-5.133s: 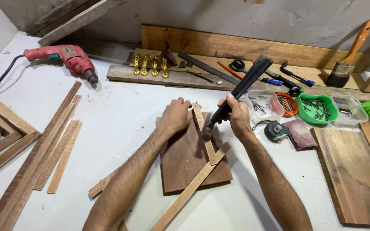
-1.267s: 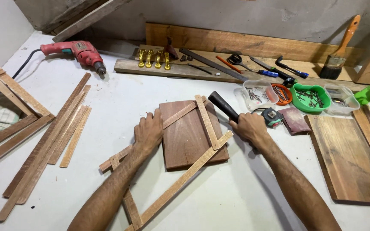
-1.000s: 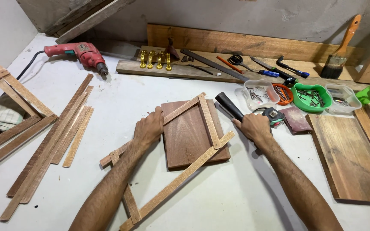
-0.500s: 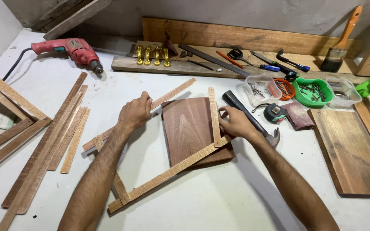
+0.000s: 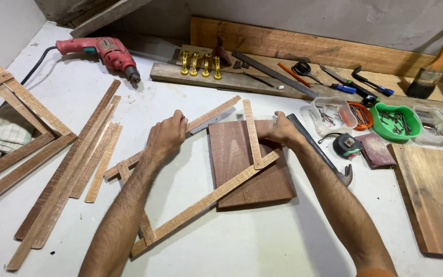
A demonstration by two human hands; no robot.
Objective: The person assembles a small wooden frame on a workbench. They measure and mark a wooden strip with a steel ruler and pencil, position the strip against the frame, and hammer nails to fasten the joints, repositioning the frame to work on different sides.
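1. A frame (image 5: 201, 169) of thin wooden slats is laid on the white table (image 5: 262, 241), partly over a dark board (image 5: 247, 164).
2. The left hand (image 5: 166, 137) is pressed on the upper slat, fingers curled over its edge; the right hand (image 5: 282, 130) is closed on the short right slat near its top.
3. The frame is judged light, stiff along each slat but weak at the joints; it is best held near the corners.
4. Its long slats run diagonally from lower left to upper right.
5. A hammer (image 5: 320, 150) lies just beside the right wrist.
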